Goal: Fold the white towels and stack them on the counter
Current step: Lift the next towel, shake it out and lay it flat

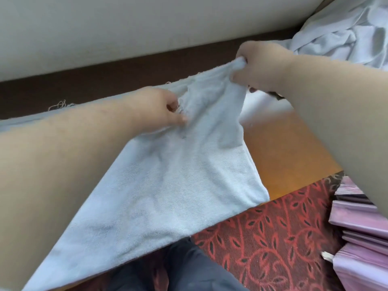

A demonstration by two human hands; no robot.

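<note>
A white towel (168, 185) lies spread across the orange-brown counter (283, 152), its near part hanging over the front edge. My left hand (159, 108) pinches the towel near its frayed far edge. My right hand (260, 66) grips a bunched corner of the same towel and holds it lifted above the counter. The towel stretches taut between the two hands. A heap of crumpled white towels (346, 36) sits at the far right.
A pale wall panel (126, 28) with a dark brown strip below it runs behind the counter. Red patterned carpet (273, 238) covers the floor below. Purple folded packets (361, 238) are stacked at the lower right. My dark trouser legs (184, 269) show at the bottom.
</note>
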